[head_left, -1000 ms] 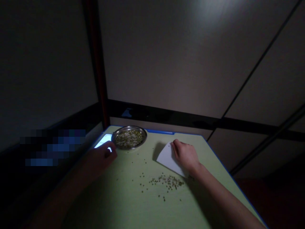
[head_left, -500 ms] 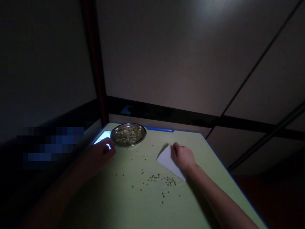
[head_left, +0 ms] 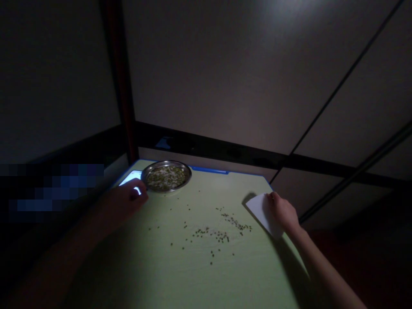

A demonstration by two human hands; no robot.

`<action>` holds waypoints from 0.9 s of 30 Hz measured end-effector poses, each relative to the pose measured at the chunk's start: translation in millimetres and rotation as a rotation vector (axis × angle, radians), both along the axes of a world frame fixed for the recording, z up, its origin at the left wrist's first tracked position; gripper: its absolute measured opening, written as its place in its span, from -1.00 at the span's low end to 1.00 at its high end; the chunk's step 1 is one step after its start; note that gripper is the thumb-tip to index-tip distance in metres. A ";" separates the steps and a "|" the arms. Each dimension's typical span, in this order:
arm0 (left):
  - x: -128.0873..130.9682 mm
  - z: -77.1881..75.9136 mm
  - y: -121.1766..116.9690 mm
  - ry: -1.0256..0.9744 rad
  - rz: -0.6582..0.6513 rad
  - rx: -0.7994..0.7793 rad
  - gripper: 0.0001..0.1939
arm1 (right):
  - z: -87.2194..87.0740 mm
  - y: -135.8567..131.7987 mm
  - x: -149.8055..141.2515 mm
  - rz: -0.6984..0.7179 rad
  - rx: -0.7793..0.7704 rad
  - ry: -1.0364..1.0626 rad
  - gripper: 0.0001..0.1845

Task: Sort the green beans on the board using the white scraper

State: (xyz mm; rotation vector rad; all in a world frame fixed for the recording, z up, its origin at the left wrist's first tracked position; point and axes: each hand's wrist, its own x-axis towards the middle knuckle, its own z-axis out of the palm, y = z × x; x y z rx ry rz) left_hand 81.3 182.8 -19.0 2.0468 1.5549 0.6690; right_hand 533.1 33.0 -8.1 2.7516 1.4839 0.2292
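My right hand (head_left: 285,213) grips a white piece of paper or thin card (head_left: 262,213), held slanting over the right side of the table. Left of the card, small greenish-brown seeds or beans (head_left: 222,235) lie scattered with pale grains among them. A round metal plate (head_left: 186,184) with a raised rim stands at the far left, holding a mix of green and white bits. My left hand (head_left: 133,196) is at the plate's near left rim with curled fingers. Whether it grips the rim cannot be made out in the dim light.
The pale green table (head_left: 180,279) has a blue edge. A lit screen (head_left: 130,177) lies at its far left corner, partly behind my left hand and the plate. A blue strip (head_left: 210,171) runs along the far edge. Panelled walls (head_left: 206,77) rise behind.
My right hand has moved right with the card, uncovering more seeds and pale grains. My left hand stays beside the plate. The whole view has shifted slightly.
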 end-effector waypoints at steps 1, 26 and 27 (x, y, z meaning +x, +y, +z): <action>0.0 1.4 -0.7 0.009 -0.001 0.000 -0.78 | -3.8 -8.0 3.1 0.002 -0.004 0.001 -0.57; 2.5 7.3 -8.0 -0.095 0.022 0.158 -0.88 | -22.9 -48.4 -148.7 0.275 -0.045 -0.032 -0.80; 2.4 7.1 -7.7 -0.102 0.018 0.168 -0.88 | -23.2 -44.0 -155.7 0.271 -0.048 -0.015 -0.79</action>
